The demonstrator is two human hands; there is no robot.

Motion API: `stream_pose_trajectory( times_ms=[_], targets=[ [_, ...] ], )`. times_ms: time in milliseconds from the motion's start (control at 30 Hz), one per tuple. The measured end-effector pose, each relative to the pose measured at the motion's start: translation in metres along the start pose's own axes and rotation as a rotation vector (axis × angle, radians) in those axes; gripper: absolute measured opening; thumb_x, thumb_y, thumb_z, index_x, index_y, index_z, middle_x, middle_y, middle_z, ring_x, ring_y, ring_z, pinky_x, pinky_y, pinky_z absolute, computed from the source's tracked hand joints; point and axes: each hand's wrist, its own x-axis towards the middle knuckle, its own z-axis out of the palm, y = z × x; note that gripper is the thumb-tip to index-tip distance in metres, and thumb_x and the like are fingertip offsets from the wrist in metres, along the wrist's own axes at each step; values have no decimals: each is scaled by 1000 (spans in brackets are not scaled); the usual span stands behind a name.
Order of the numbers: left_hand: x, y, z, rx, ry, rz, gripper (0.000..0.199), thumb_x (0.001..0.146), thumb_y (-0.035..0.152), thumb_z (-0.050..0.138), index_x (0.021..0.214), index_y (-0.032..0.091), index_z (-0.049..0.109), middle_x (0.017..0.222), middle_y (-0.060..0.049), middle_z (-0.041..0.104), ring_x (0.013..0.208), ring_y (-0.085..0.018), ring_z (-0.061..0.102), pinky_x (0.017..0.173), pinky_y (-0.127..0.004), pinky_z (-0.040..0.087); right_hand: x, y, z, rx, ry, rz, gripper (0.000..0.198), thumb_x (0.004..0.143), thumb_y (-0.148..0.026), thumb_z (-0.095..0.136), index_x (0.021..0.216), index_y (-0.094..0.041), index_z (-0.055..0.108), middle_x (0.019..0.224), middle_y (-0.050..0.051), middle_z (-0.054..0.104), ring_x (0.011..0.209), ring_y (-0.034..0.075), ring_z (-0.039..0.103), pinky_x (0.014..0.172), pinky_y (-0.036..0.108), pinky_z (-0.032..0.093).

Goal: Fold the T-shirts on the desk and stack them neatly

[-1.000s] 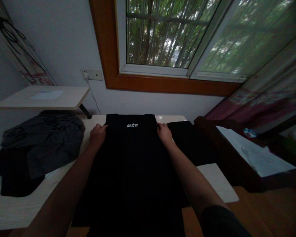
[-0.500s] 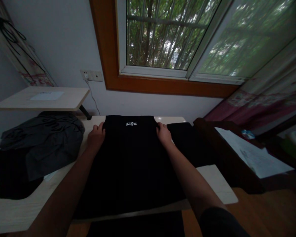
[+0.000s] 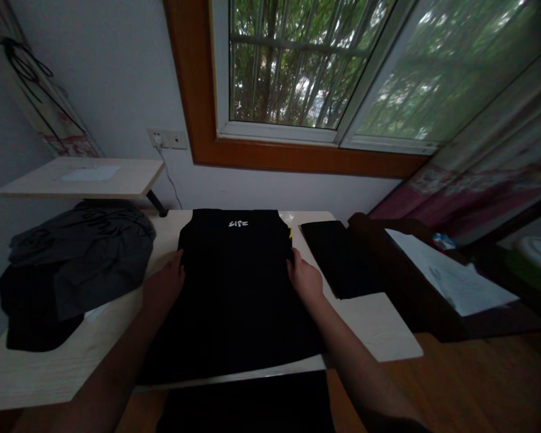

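Note:
A black sleeveless top [image 3: 237, 288] lies spread flat on the pale table, with small white lettering near its upper edge. Its lower end reaches the table's front edge. My left hand [image 3: 166, 279] is closed on the garment's left side, just below the armhole. On the opposite side my right hand [image 3: 305, 278] pinches the right edge, a little under a small yellow mark. Some fingertips of both hands are hidden by the dark cloth.
Grey and black clothes [image 3: 103, 252] are heaped at left beneath a raised shelf [image 3: 135, 180] holding a paper. A folded black cloth [image 3: 342, 258] lies right on the table [image 3: 379, 325]. Farther right, a white sheet [image 3: 451, 270] rests on dark furniture. Behind are a wall socket [image 3: 166, 138] and window.
Both hands have slid down the garment's sides toward me, from the shoulder area to below the armholes. The upper side edges and the yellow mark now show.

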Motion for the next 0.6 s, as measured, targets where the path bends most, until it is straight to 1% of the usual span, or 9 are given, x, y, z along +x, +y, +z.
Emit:
stream_pose_trajectory(
  times_ms=[133,300,433,533,600],
  targets=[
    [-9,-9,-3,-20,-8,-17,54,106,39,27,157,25,36,123,-15,71,85,-27,72,71,-36,53,-6,14,-6,-5,-83,56,49,109,-46,31,152,-25,37,104,12,76,88,26,75,77,34,52],
    [-15,-13,-3,-12,11,6,53,106,39,26,154,24,41,127,-15,70,85,-27,72,67,-36,52,-15,25,-12,6,-107,91,50,108,-47,32,153,-26,37,106,13,76,91,28,75,78,37,53],
    [-21,-12,-7,19,7,19,52,106,39,26,153,22,42,128,-16,67,83,-26,71,67,-34,52,-25,29,-17,34,-143,132,50,107,-45,36,154,-27,36,108,12,76,92,28,75,81,36,53],
    [-29,-11,-11,48,-4,7,54,106,42,27,156,24,38,130,-17,63,80,-25,70,65,-35,52,-32,34,-18,42,-138,136,50,107,-45,37,154,-28,39,110,12,75,91,27,75,80,35,53],
    [-34,-12,-13,60,-28,-2,55,105,44,27,156,26,38,129,-16,62,78,-25,69,63,-36,53,-35,36,-18,37,-107,124,49,106,-43,39,152,-28,42,115,12,73,90,27,74,78,34,53]
  ],
)
